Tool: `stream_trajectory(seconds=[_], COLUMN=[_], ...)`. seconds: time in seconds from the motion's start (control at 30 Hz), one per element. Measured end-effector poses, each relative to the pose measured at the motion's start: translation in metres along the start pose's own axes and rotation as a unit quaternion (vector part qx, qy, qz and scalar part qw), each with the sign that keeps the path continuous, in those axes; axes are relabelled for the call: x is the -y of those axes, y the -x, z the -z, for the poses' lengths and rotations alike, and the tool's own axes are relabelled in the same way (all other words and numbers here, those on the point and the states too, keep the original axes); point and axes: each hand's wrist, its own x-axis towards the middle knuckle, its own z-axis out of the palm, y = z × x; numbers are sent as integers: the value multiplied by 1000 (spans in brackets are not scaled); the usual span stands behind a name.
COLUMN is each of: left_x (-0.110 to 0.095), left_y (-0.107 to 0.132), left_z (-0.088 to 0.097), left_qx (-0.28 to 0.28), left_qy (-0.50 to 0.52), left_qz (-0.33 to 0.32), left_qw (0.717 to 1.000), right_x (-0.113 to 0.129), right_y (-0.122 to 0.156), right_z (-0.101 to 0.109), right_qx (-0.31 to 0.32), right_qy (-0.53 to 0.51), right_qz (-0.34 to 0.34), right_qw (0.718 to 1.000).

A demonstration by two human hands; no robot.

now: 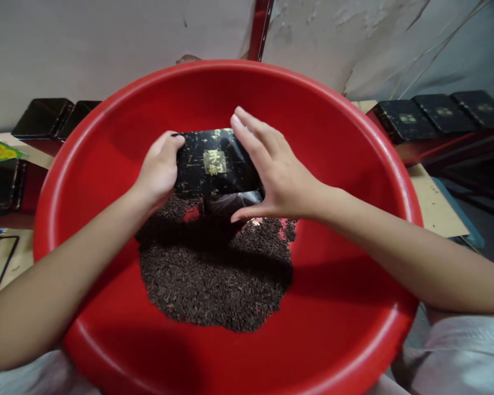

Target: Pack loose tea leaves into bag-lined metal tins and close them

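Observation:
My left hand is closed round the left end of a black tea tin with gold characters on a small square label. At the other end, my right hand spans the tin's right side, fingers stretched along the top edge and thumb beneath. Shiny clear plastic shows under the front edge of the lid. The tin is held over a large red basin, tilted towards me. Below it, dark loose tea leaves lie heaped on the basin floor, partly in shadow.
Several similar black tins stand on both sides: some on the right board, such as one tin, and others at left, such as another tin. A green packet and a black-edged frame lie at left. A wall rises behind.

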Motion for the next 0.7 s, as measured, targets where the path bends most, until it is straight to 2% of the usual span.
stream_trajectory(seconds=[0.07, 0.13, 0.2, 0.27, 0.33, 0.4, 0.47, 0.53, 0.7], left_x=[0, 3, 7, 13, 18, 22, 25, 28, 34], left_y=[10, 16, 17, 15, 11, 8, 5, 4, 6], left_z=[-7, -9, -6, 0, 5, 9, 11, 12, 9], left_qx=[43, 74, 108, 127, 138, 189, 271, 322, 332], left_qy=[32, -8, -102, -205, -288, -347, -386, -403, -412], left_qz=[68, 80, 28, -78, -186, -248, -260, -256, -254], left_qw=[996, 994, 989, 967, 929, 884, 843, 817, 810], right_x=[2, 0, -4, -8, -11, -13, -16, -19, -28], right_y=[2, 4, 6, 8, 9, 9, 9, 8, 8], right_z=[-2, -6, -9, -12, -16, -21, -26, -29, -34], right_qx=[39, 68, 82, 87, 96, 111, 120, 121, 122], right_qy=[-18, -42, -59, -63, -64, -71, -78, -78, -74], right_qz=[16, 22, 21, 20, 25, 36, 42, 40, 31], right_qw=[999, 997, 995, 994, 993, 991, 989, 989, 989])
